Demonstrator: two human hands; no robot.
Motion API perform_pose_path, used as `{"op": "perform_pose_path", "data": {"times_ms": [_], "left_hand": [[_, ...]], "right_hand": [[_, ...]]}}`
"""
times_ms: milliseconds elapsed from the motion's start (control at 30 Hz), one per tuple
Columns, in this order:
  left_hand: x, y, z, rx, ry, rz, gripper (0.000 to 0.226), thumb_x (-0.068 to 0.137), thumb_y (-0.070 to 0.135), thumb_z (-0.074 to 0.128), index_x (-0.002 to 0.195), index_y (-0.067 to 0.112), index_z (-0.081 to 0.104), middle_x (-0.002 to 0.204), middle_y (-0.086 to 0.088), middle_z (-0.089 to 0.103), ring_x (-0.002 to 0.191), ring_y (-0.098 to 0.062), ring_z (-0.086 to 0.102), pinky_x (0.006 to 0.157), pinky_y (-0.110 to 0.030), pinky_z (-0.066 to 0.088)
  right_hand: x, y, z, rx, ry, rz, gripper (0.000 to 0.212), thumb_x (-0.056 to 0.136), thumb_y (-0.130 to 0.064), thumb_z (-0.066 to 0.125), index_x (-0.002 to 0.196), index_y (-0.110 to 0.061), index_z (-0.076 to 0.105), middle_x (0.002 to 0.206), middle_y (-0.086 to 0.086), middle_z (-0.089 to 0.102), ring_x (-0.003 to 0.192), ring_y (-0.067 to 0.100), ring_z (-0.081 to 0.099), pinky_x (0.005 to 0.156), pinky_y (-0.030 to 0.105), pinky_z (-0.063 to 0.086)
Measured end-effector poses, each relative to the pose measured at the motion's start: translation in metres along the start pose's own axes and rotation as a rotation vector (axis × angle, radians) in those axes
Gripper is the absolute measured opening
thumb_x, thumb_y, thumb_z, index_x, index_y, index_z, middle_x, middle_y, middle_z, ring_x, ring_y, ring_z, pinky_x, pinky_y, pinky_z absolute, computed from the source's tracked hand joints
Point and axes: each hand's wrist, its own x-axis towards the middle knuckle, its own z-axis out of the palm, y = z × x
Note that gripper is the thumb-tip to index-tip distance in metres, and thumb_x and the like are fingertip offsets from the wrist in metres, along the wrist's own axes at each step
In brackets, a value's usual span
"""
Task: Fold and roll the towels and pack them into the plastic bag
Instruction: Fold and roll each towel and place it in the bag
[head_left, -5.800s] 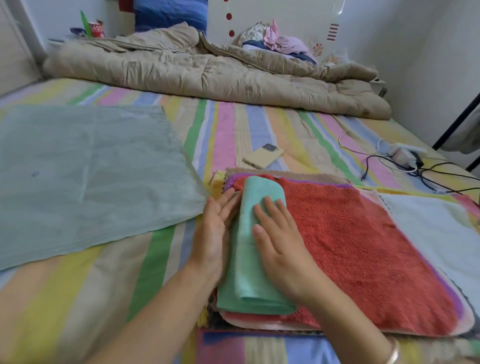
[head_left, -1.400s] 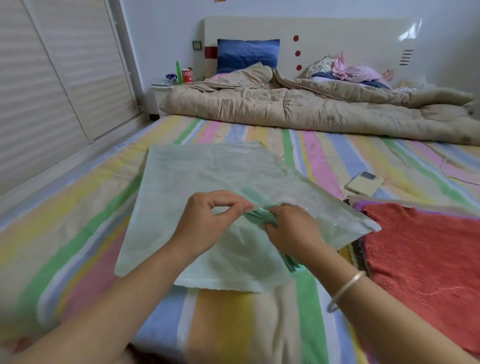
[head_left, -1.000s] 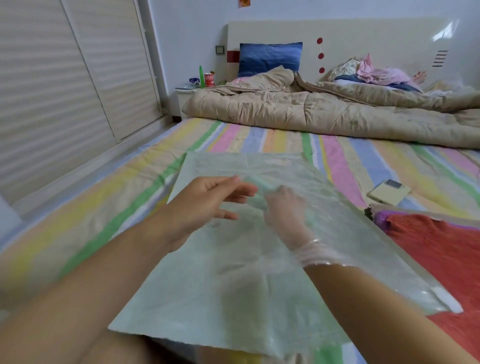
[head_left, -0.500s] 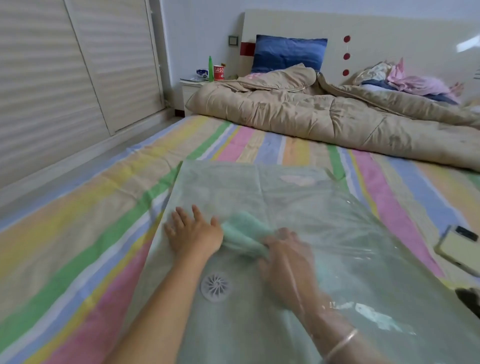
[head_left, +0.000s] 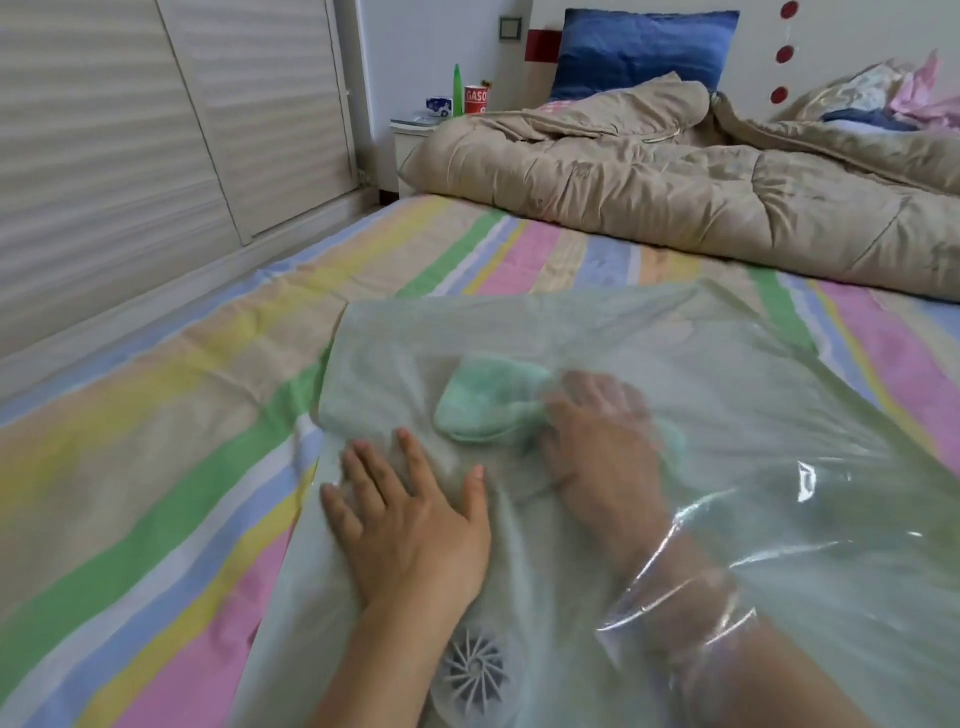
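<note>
Mint-green towel roll (head_left: 488, 405) deep inside the plastic bag (head_left: 753, 415). Mid-packing, looks like. Pinning the bag with a flat, spread left hand (head_left: 410, 525); reaching inside with the right hand (head_left: 602, 447), against the roll, can't tell if gripping. Next, probably: slide out without dragging it.

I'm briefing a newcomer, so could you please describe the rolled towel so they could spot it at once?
On the striped bed, a translucent bag lies nearer than the beige quilt. Inside it, against the right hand, sits the towel: a mint-green roll, the only cloth under the plastic.
</note>
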Motion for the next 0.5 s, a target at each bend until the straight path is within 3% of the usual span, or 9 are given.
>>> {"op": "perform_pose_path", "data": {"times_ms": [100, 167, 267, 367, 433, 500], "left_hand": [[0.002, 0.001, 0.002, 0.009, -0.007, 0.013, 0.084, 0.089, 0.066, 0.003, 0.153, 0.015, -0.014, 0.16, -0.02, -0.01, 0.148, -0.03, -0.014, 0.118, -0.052, -0.009], [0.001, -0.001, 0.0, 0.016, -0.009, 0.022, 0.082, 0.092, 0.064, 0.009, 0.153, 0.014, -0.014, 0.16, -0.021, -0.01, 0.148, -0.03, -0.014, 0.118, -0.052, -0.009], [-0.003, 0.004, -0.002, 0.025, -0.05, 0.061, 0.087, 0.088, 0.069, 0.005, 0.153, 0.014, -0.014, 0.159, -0.021, -0.011, 0.147, -0.031, -0.015, 0.117, -0.054, -0.009], [-0.018, 0.023, -0.004, 0.008, -0.156, 0.226, 0.105, 0.067, 0.078, -0.011, 0.152, 0.016, -0.017, 0.158, -0.022, -0.017, 0.146, -0.033, -0.021, 0.115, -0.055, -0.015], [-0.031, 0.032, -0.009, 0.015, -0.255, 0.32, 0.105, 0.073, 0.084, -0.001, 0.152, 0.017, -0.018, 0.158, -0.021, -0.02, 0.145, -0.033, -0.023, 0.115, -0.055, -0.015], [-0.03, 0.034, -0.022, 0.046, -0.328, 0.348, 0.103, 0.08, 0.084, 0.02, 0.154, 0.019, -0.006, 0.16, -0.019, -0.01, 0.148, -0.034, -0.011, 0.118, -0.053, -0.004]], "right_hand": [[0.034, 0.012, 0.026, 0.004, 0.018, -0.161, 0.033, 0.073, -0.03, 0.055, 0.102, -0.023, 0.069, 0.119, 0.01, 0.064, 0.108, 0.036, 0.057, 0.103, 0.047, 0.034], [0.035, 0.016, 0.033, -0.021, -0.077, -0.13, 0.039, 0.078, -0.037, 0.047, 0.109, -0.024, 0.067, 0.13, 0.012, 0.057, 0.12, 0.037, 0.05, 0.11, 0.05, 0.024], [0.008, 0.016, 0.022, 0.026, -0.097, -0.075, 0.04, 0.079, -0.04, 0.054, 0.114, -0.026, 0.065, 0.135, 0.015, 0.053, 0.123, 0.039, 0.049, 0.109, 0.055, 0.026], [-0.028, 0.025, -0.003, 0.056, -0.121, -0.015, 0.056, 0.076, -0.058, 0.044, 0.115, -0.024, 0.065, 0.134, 0.02, 0.053, 0.122, 0.042, 0.049, 0.104, 0.06, 0.032], [-0.049, 0.04, -0.02, -0.025, -0.165, 0.013, 0.058, 0.076, -0.06, 0.044, 0.116, -0.024, 0.064, 0.134, 0.021, 0.052, 0.121, 0.042, 0.05, 0.102, 0.058, 0.033], [-0.065, 0.062, -0.03, -0.167, -0.265, 0.06, 0.054, 0.075, -0.057, 0.052, 0.12, -0.029, 0.061, 0.135, 0.018, 0.051, 0.119, 0.039, 0.05, 0.099, 0.053, 0.034]]}}
